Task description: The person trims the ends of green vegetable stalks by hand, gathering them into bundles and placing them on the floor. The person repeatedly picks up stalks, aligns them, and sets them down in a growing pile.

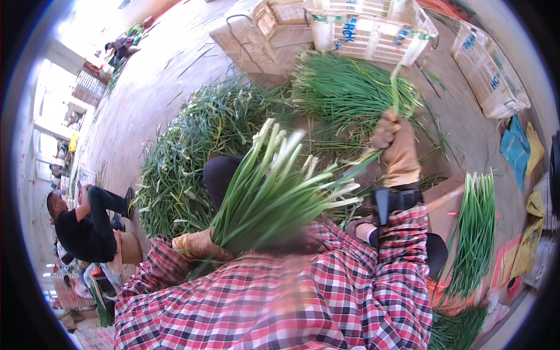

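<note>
My left hand [203,247], in a tan glove, grips a thick bunch of green stalks with pale ends [271,188], which look like garlic or onion greens. The bunch fans up and right across my lap. My right hand [389,135], also gloved, is stretched out before me with its fingers closed on a single green stalk [395,87]; its pale part stands up above the fist. Past that hand a pile of straight green stalks [350,87] lies on the floor. A loose heap of leafy trimmings [188,153] spreads to the left.
Plastic crates [372,37] stand at the far side, with another crate [490,70] at the right. A neat bundle of greens [472,227] lies at my right, near blue and yellow sacks [516,148]. A person in black [87,227] sits at the left; others are farther off.
</note>
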### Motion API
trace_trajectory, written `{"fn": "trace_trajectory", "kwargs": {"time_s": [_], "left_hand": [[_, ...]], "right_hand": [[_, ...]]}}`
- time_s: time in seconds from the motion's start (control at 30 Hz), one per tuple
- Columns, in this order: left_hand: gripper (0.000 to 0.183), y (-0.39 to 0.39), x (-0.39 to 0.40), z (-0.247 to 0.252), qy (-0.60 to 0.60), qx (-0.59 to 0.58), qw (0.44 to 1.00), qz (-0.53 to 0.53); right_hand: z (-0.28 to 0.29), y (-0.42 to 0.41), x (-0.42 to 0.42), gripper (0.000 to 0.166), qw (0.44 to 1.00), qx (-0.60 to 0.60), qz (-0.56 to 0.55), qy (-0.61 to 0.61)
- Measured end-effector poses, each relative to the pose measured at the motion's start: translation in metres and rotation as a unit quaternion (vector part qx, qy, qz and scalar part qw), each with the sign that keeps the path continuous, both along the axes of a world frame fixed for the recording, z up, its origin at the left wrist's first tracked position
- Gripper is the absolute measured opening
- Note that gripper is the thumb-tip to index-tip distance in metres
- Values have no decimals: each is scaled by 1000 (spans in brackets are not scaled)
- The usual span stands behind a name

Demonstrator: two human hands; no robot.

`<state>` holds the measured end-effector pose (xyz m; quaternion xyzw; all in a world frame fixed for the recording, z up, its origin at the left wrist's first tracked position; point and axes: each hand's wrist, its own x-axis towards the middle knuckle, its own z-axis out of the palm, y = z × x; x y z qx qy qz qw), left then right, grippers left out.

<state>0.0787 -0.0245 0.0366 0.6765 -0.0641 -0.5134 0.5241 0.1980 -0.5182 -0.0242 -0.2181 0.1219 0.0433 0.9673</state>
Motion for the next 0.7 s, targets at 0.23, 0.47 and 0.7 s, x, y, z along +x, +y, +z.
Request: {"fn": "trace_trajectory", "kwargs": {"time_s": [0.23, 0.47, 0.7], "left_hand": [[34, 14, -2, 30, 76, 130, 988, 46], [16, 33, -10, 20, 66, 128, 989, 42], [13, 46, -14, -10, 143, 58, 981, 114]], "right_hand": [[10, -111, 0, 29, 955, -217, -198, 36], [-39, -27, -8, 75, 479, -841, 199, 155], [10, 133, 2, 37, 692, -529, 469, -144]]}}
